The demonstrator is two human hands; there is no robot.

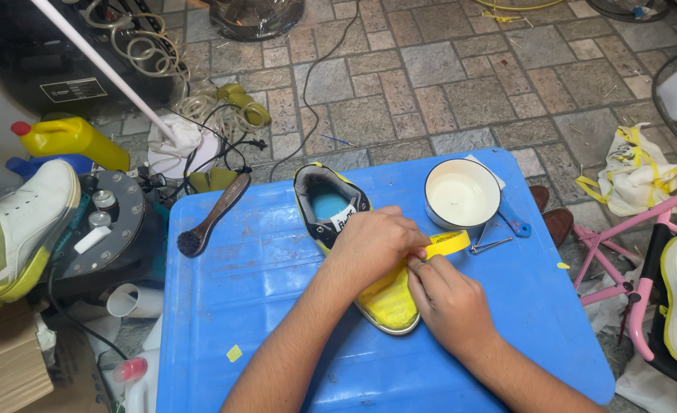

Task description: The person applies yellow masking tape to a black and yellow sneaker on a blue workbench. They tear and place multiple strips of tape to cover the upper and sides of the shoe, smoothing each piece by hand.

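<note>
My left hand presses the yellow shoe at mid-frame on the blue table, its length running upper left to lower right; my right hand pinches the yellow strip at its right.

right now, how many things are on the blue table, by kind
shoe: 1, under the left hand
yellow strip: 1, pinched by the right hand and the left
bowl: 1
brush: 1
blue-handled tool: 1
metal clip: 1
small yellow scraps: 2
total: 8
</note>
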